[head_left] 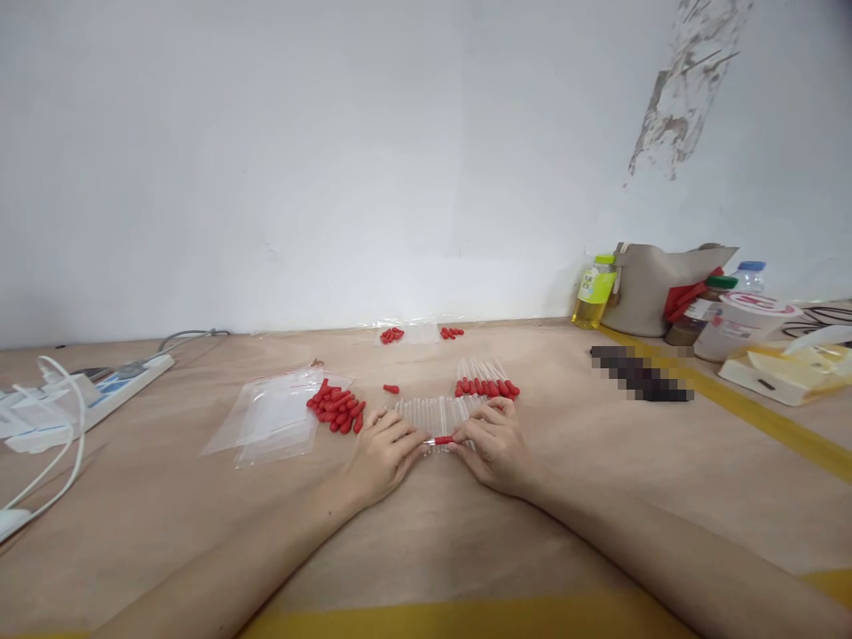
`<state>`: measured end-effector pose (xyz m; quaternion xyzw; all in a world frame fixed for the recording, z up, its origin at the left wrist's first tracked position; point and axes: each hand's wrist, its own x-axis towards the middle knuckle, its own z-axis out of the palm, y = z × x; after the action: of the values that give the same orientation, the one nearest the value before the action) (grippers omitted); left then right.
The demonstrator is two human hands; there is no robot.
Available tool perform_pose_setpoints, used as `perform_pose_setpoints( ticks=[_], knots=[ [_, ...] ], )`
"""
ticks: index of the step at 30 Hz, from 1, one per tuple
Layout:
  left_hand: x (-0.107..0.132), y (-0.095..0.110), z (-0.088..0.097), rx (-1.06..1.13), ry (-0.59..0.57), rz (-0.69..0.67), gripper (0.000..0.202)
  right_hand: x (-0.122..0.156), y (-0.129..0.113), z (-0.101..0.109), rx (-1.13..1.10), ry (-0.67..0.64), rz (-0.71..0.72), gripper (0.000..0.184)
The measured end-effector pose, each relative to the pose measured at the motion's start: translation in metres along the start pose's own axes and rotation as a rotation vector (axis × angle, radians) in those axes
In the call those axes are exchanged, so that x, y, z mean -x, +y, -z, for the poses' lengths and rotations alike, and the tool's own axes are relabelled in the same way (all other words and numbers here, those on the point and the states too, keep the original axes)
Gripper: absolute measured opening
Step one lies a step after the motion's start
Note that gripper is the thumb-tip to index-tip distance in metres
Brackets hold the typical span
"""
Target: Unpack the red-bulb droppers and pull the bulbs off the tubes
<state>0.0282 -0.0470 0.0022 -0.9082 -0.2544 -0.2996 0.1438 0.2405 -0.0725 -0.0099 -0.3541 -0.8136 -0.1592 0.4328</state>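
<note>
My left hand pinches one end of a clear dropper tube, close above the table. Against its other end, my right hand grips a red rubber bulb between thumb and fingers. How far the tube goes into the bulb I cannot tell. Under and behind both hands lies a row of clear tubes. Just beyond my right hand, several droppers with red bulbs lie side by side. A heap of loose red bulbs is left of my left hand, and a single red bulb lies apart.
Clear plastic bags lie at left, near a white power strip with cables. By the wall are two small groups of red bulbs. A yellow-green bottle, a grey bag, jars and a tissue pack stand at right.
</note>
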Motion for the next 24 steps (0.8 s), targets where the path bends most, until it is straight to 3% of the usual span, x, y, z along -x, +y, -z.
perform_pose_setpoints(
  ticks=[5,18,21,24],
  knots=[
    [0.0,0.001,-0.002,0.013,0.03,0.002,0.015,-0.003,-0.003,-0.001,0.044,0.035,0.048,0.015],
    [0.003,0.004,0.005,-0.016,0.064,-0.048,0.017,-0.002,-0.005,0.005,0.083,-0.041,0.142,0.019],
    [0.013,-0.012,0.007,-0.027,0.09,0.034,0.017,0.004,0.007,0.012,0.068,0.016,0.044,0.016],
    [0.021,-0.031,0.01,-0.026,0.142,0.176,0.019,0.008,0.031,0.02,-0.009,0.112,-0.188,0.013]
  ],
)
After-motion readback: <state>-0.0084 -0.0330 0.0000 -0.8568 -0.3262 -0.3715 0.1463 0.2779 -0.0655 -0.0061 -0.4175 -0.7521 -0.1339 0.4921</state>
